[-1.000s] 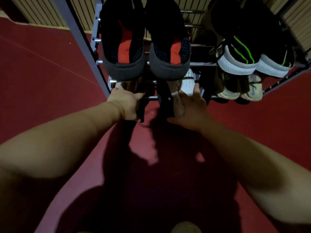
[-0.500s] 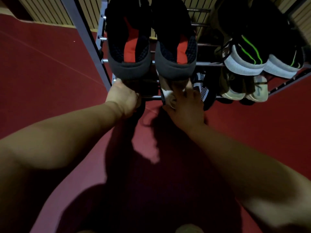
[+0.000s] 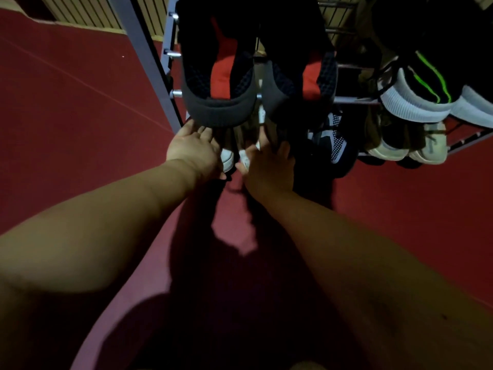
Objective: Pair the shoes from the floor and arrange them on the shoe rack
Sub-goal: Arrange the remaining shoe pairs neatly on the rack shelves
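A dark pair of shoes with white heels, one heel (image 3: 228,159) beside the other (image 3: 245,158), sits on a low tier of the metal shoe rack (image 3: 145,53). My left hand (image 3: 194,151) lies with straight fingers against the left shoe, reaching under the tier above. My right hand (image 3: 268,169) rests with spread fingers on the right shoe, thumb by its white heel. The shoes' fronts are hidden under the upper tier.
Black shoes with red insoles (image 3: 220,76) overhang just above my hands. To the right are black shoes with green stripes (image 3: 416,98), beige shoes (image 3: 386,146) and a black-and-white patterned shoe (image 3: 334,140). Red floor (image 3: 80,108) surrounds the rack.
Both hands have pushed further in under the upper tier. My left hand has uncurled from a grip to straight fingers, and the white heels now sit side by side between my hands.
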